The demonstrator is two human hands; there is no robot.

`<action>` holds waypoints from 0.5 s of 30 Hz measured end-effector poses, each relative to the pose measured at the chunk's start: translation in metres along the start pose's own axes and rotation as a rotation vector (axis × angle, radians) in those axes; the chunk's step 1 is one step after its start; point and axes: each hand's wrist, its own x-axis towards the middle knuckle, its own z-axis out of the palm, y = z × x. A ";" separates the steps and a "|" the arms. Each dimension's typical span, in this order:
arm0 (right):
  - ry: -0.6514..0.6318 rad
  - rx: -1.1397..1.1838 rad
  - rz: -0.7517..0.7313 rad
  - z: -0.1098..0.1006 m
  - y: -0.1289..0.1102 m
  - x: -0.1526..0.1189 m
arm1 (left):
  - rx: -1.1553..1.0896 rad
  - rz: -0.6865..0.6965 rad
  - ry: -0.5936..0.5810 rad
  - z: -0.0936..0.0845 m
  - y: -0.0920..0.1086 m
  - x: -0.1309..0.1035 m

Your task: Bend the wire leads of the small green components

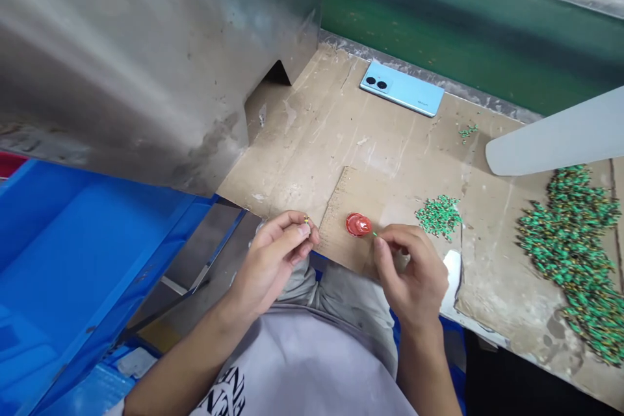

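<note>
Between the thumb and forefinger of my left hand (280, 247) is a tiny yellowish piece (307, 220), too small to name. My right hand (412, 266) pinches a small green piece (374, 234) at its fingertips, close beside a small red dish (358, 225). Glossy red stuff fills the dish, which sits on a cardboard piece (341, 214) between my hands. Just beyond my right hand lies a small heap of green pieces (439, 216). A much larger pile of green and yellowish pieces (570, 260) spreads over the right side of the table.
Cardboard covers the worktable (302, 143). A light blue phone (404, 88) lies near its back edge. At the left stands a big metal housing (160, 52), above blue bins (73, 273). A white tube-like object (560, 133) reaches in from the right. Behind runs a green belt (439, 32).
</note>
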 end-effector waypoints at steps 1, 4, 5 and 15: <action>-0.011 -0.005 -0.027 0.000 -0.006 -0.002 | 0.009 0.013 0.010 -0.002 0.000 -0.001; -0.127 -0.029 -0.080 0.007 -0.026 -0.010 | 0.028 0.032 0.023 -0.007 -0.001 -0.002; -0.167 -0.044 -0.085 0.011 -0.031 -0.012 | 0.030 0.034 0.027 -0.009 -0.002 -0.002; -0.256 -0.218 -0.073 0.035 -0.034 -0.019 | -0.001 0.015 0.030 -0.017 -0.007 -0.005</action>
